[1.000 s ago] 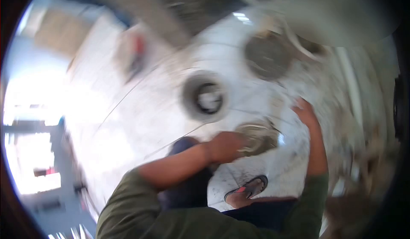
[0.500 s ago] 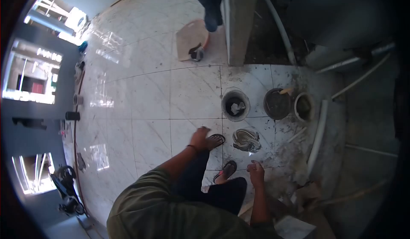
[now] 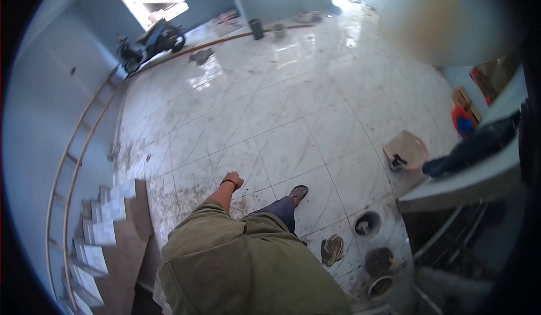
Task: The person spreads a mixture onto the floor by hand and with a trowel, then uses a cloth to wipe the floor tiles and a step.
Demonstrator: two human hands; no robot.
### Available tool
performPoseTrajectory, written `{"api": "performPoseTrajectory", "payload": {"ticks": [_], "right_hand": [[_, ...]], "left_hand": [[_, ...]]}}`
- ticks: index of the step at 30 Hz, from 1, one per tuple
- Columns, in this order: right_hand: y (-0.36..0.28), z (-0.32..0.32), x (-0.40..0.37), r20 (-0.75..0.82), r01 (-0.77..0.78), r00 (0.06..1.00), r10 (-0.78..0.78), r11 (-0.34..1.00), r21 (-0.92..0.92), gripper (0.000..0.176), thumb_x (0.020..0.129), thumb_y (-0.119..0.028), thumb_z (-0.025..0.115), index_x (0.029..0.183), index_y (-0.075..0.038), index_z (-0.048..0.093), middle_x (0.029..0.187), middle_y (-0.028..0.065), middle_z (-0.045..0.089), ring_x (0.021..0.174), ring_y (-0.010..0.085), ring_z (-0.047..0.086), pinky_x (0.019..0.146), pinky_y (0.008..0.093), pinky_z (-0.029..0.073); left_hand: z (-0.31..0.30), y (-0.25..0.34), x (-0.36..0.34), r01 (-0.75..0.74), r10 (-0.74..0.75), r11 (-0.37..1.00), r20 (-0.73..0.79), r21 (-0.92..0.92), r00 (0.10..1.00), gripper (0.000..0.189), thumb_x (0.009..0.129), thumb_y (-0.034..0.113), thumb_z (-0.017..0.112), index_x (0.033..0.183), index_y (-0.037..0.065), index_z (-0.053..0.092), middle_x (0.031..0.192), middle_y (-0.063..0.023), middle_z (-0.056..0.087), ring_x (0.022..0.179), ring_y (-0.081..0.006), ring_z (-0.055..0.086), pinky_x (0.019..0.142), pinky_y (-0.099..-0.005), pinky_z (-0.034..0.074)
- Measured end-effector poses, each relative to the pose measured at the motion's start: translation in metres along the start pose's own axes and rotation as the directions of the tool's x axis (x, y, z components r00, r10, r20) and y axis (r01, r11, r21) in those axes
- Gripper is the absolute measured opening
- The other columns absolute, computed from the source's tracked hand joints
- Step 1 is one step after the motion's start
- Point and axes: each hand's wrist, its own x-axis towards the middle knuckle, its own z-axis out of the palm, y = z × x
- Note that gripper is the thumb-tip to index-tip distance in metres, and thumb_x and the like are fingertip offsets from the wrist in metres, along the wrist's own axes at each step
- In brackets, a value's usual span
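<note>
My left hand hangs over the tiled floor, left of my sandalled foot. Its fingers look curled, and what they hold, if anything, is too small to make out. My right hand is out of sight behind my green shirt. A smear of grey paste lies on the tiles in front of my legs. Beside it stands a bucket with something pale inside. Two more round containers, one dark and one pale-rimmed, stand at the lower right.
Stepped blocks like stairs and a bamboo ladder are at the left. A motorbike stands by the far wall. At the right are a pinkish basin with a board and a ledge with dark cloth.
The view has swung left, bringing the stairs and ladder into sight and shifting the buckets to the lower right. My right hand has left the view; my left hand has moved away from my foot.
</note>
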Motion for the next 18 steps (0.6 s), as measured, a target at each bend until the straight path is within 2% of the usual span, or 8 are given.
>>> {"api": "performPoseTrajectory", "payload": {"ticks": [1, 3, 6, 9, 12, 13, 15, 18], "right_hand": [[-0.029, -0.001, -0.008, 0.003, -0.039, 0.999, 0.038, 0.998, 0.051, 0.016, 0.085, -0.02, 0.062, 0.096, -0.009, 0.067, 0.09, 0.0083, 0.064, 0.078, 0.0262, 0.064, 0.063, 0.0426, 0.054], [-0.086, -0.002, -0.013, 0.022, -0.061, 0.998, 0.059, 0.993, 0.104, 0.017, 0.084, -0.02, 0.062, 0.097, -0.009, 0.067, 0.091, 0.0082, 0.064, 0.079, 0.0267, 0.065, 0.064, 0.0431, 0.054], [-0.161, 0.003, -0.017, 0.03, -0.067, 0.998, 0.062, 0.981, 0.181, 0.019, 0.084, -0.021, 0.063, 0.098, -0.01, 0.068, 0.093, 0.0082, 0.065, 0.081, 0.0274, 0.065, 0.065, 0.0437, 0.053], [-0.227, 0.017, -0.01, 0.025, -0.05, 0.999, 0.044, 0.952, 0.303, 0.02, 0.083, -0.022, 0.063, 0.099, -0.01, 0.068, 0.095, 0.0081, 0.066, 0.083, 0.028, 0.066, 0.066, 0.0444, 0.053], [-0.299, 0.041, 0.005, -0.009, 0.107, 0.994, -0.111, 0.921, 0.374, 0.022, 0.083, -0.022, 0.063, 0.1, -0.011, 0.069, 0.097, 0.008, 0.067, 0.085, 0.0287, 0.066, 0.067, 0.045, 0.053], [-0.343, 0.05, 0.003, -0.038, 0.204, 0.978, -0.204, 0.918, 0.339, 0.023, 0.084, -0.024, 0.062, 0.101, -0.01, 0.067, 0.092, 0.0083, 0.066, 0.079, 0.0268, 0.066, 0.064, 0.0436, 0.052], [-0.434, 0.068, -0.004, -0.095, 0.394, 0.919, -0.383, 0.882, 0.259, 0.025, 0.086, -0.026, 0.06, 0.103, -0.008, 0.063, 0.083, 0.009, 0.063, 0.068, 0.023, 0.064, 0.057, 0.0409, 0.048], [-0.576, 0.105, -0.08, -0.044, 0.34, 0.94, -0.337, 0.931, 0.131, 0.034, 0.085, -0.024, 0.064, 0.113, -0.005, 0.059, 0.092, 0.0092, 0.065, 0.069, 0.0222, 0.065, 0.055, 0.037, 0.048]], "left_hand": [[0.019, -0.033, 0.005, 0.039, -0.043, 0.998, 0.101, 0.048, 0.994, 0.037, 0.069, 0.016, 0.059, 0.099, -0.003, 0.07, 0.108, -0.0268, 0.067, 0.105, -0.0386, 0.065, 0.088, -0.0413, 0.053], [0.031, -0.069, -0.002, 0.087, -0.104, 0.994, 0.29, 0.07, 0.951, 0.032, 0.069, 0.018, 0.06, 0.092, -0.002, 0.072, 0.096, -0.0256, 0.069, 0.091, -0.0361, 0.068, 0.081, -0.0398, 0.055], [0.036, -0.108, 0.006, 0.115, -0.124, 0.992, 0.355, 0.046, 0.927, 0.028, 0.069, 0.02, 0.061, 0.083, -0.001, 0.073, 0.089, -0.0247, 0.068, 0.084, -0.0351, 0.067, 0.078, -0.0405, 0.055], [0.039, -0.143, 0.076, 0.089, -0.107, 0.994, 0.429, 0.061, 0.897, 0.032, 0.071, 0.023, 0.061, 0.088, -0.001, 0.072, 0.095, -0.0251, 0.068, 0.091, -0.0357, 0.066, 0.08, -0.0413, 0.054], [-0.053, -0.116, 0.112, 0.047, -0.015, 0.993, 0.274, -0.11, 0.962, 0.036, 0.074, 0.027, 0.061, 0.096, 0.001, 0.072, 0.104, -0.0243, 0.068, 0.1, -0.0361, 0.064, 0.085, -0.0419, 0.053], [-0.085, -0.106, 0.12, 0.006, 0.026, 0.979, 0.155, -0.204, 0.988, 0.042, 0.075, 0.029, 0.061, 0.106, 0.002, 0.069, 0.112, -0.0233, 0.066, 0.106, -0.036, 0.062, 0.089, -0.0416, 0.051], [-0.122, -0.097, 0.159, -0.095, 0.079, 0.943, -0.061, -0.319, 0.995, 0.042, 0.077, 0.029, 0.063, 0.109, 0.003, 0.068, 0.111, -0.0229, 0.066, 0.106, -0.0362, 0.062, 0.09, -0.0419, 0.05], [-0.171, -0.089, 0.191, -0.247, 0.105, 0.869, -0.33, -0.428, 0.938, 0.044, 0.079, 0.03, 0.065, 0.114, 0.004, 0.066, 0.11, -0.0221, 0.066, 0.106, -0.037, 0.061, 0.092, -0.0424, 0.049]]}}
